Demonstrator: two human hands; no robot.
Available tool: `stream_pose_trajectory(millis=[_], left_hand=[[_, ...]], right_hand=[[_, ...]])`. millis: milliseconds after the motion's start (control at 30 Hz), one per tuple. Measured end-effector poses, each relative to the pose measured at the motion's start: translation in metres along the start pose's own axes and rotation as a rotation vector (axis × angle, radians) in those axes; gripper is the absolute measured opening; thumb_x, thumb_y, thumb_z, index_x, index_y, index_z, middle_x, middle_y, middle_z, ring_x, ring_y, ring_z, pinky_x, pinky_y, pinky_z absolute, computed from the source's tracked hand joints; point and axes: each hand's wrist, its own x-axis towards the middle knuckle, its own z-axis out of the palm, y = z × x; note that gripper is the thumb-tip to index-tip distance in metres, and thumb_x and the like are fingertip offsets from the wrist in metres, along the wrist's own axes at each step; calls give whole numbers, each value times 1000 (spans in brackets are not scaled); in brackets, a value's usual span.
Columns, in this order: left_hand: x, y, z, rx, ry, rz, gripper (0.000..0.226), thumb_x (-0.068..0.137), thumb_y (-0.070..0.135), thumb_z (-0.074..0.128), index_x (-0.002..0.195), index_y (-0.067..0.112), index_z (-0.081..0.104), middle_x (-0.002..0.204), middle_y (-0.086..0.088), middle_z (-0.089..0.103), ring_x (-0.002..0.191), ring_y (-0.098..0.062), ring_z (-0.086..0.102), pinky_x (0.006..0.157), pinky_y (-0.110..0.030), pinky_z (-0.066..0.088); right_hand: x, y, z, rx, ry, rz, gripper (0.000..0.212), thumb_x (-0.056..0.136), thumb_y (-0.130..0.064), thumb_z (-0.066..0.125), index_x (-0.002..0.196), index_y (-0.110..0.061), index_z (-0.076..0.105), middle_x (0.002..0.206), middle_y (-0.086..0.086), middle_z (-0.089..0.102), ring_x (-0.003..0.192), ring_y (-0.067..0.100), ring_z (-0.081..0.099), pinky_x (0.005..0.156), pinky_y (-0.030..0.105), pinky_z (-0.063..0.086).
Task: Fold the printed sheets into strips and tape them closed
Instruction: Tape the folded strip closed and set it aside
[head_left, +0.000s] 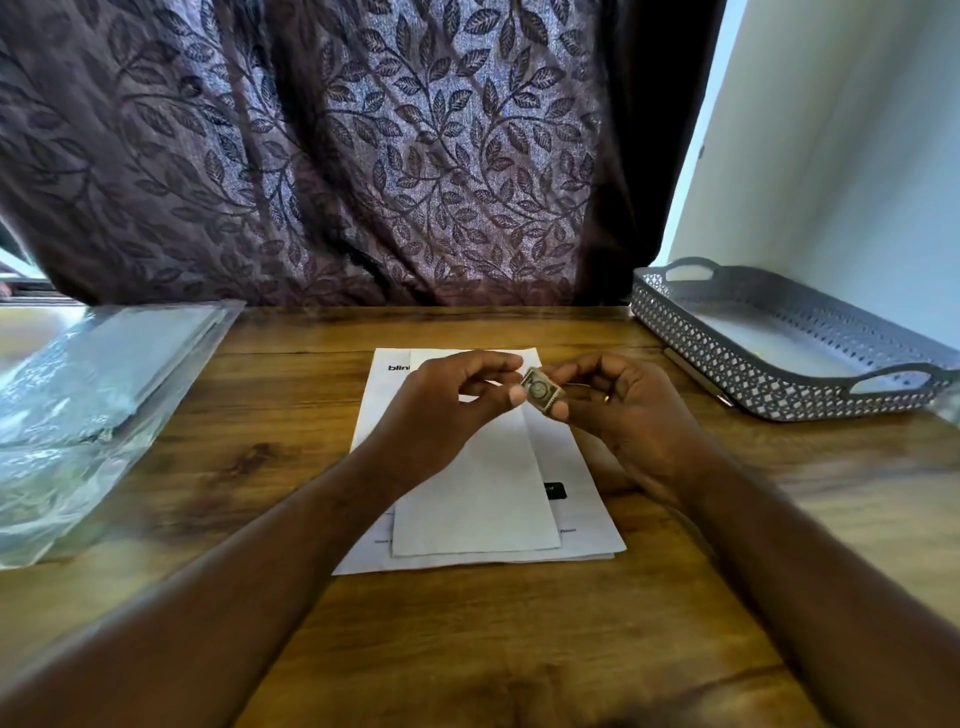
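A person's two bare forearms reach in from the bottom corners over a wooden table, and the hands meet above the middle. The right hand pinches a brown piece between thumb and forefinger. The left hand, fingers curled, nips the same piece at its left edge with thumb tip and forefinger. The piece is small, with a round print on it, and too blurred to say what it is. Under the hands a white folded strip lies flat, running lengthwise away from the person, on top of a printed sheet whose edges show on both sides of it. The hands hide the strip's far end and part of the sheet's black heading. Bare wood lies open to the left and right of the sheet and in front of it, between the forearms. A clear plastic bag of pale flat contents lies at the left edge, cut off by the frame and blurred. A grey perforated tray with handles sits at the right rear. Beside its near wall lies a thin pale thing that is hard to make out. A leaf-patterned curtain hangs along the table's far edge, and a white wall rises behind the tray.
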Motion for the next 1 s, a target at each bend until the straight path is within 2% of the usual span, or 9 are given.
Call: stream_pose_trajectory(millis=[133, 233, 300, 333, 467, 533, 667, 833, 1000], left_hand=[[-1, -1, 0, 7, -4, 13, 30, 86, 29, 75, 116, 26, 70, 101, 25, 68, 94, 7, 65, 79, -9, 51], [-5, 4, 1, 63, 37, 32, 52, 77, 46, 76, 123, 24, 66, 111, 19, 65, 101, 2, 64, 77, -15, 56], [-7, 9, 1, 99, 75, 60, 65, 69, 60, 70, 121, 22, 64, 109, 15, 64, 99, 0, 62, 73, -16, 56], [-7, 10, 1, 100, 82, 61, 64, 67, 61, 70, 118, 21, 64, 105, 14, 65, 96, -1, 62, 72, -17, 56], [-8, 5, 1, 167, 89, 23, 43, 73, 38, 86, 107, 21, 65, 95, 15, 67, 88, -3, 64, 72, -23, 57], [-9, 3, 1, 257, 79, 56, 43, 73, 35, 88, 107, 22, 64, 99, 13, 67, 88, -6, 63, 73, -26, 57], [-9, 6, -1, 390, 86, 165, 48, 74, 41, 86, 112, 21, 65, 108, 5, 69, 90, -8, 61, 71, -25, 55], [-11, 12, -3, 438, 87, 237, 41, 81, 32, 82, 116, 17, 66, 112, 1, 70, 91, -12, 66, 71, -30, 58], [-11, 18, -2, 426, 116, 275, 20, 87, 20, 77, 103, 12, 68, 105, -3, 70, 86, -13, 67, 67, -31, 60]], right_hand=[[0, -1, 6, -88, -3, -16, 53, 68, -7, 87, 117, -14, 68, 110, 5, 76, 105, 21, 73, 91, 36, 60], [1, 0, 9, -208, 19, -19, 52, 74, -8, 87, 121, -19, 69, 109, -2, 77, 105, 15, 73, 92, 36, 60], [0, 1, 12, -280, 43, -33, 50, 75, -12, 88, 121, -18, 71, 109, -5, 77, 103, 11, 73, 93, 35, 59], [0, 0, 13, -321, 52, -52, 49, 74, -15, 89, 120, -17, 72, 108, -6, 78, 103, 8, 72, 93, 33, 59], [0, -2, 17, -387, 63, -107, 47, 74, -11, 88, 118, -14, 73, 108, -6, 77, 101, 6, 72, 91, 28, 59], [1, -2, 19, -383, 62, -113, 47, 74, -8, 87, 119, -12, 71, 108, -4, 77, 100, 8, 73, 91, 27, 59], [0, -3, 21, -404, 56, -122, 47, 76, -6, 85, 120, -10, 71, 109, -2, 76, 100, 7, 72, 90, 24, 58], [0, -5, 20, -362, 59, -81, 48, 75, -7, 85, 121, -12, 71, 108, -2, 77, 101, 9, 72, 91, 27, 58], [1, -5, 22, -367, 79, -75, 50, 74, -10, 86, 121, -14, 71, 108, -4, 76, 100, 6, 71, 90, 25, 58]])
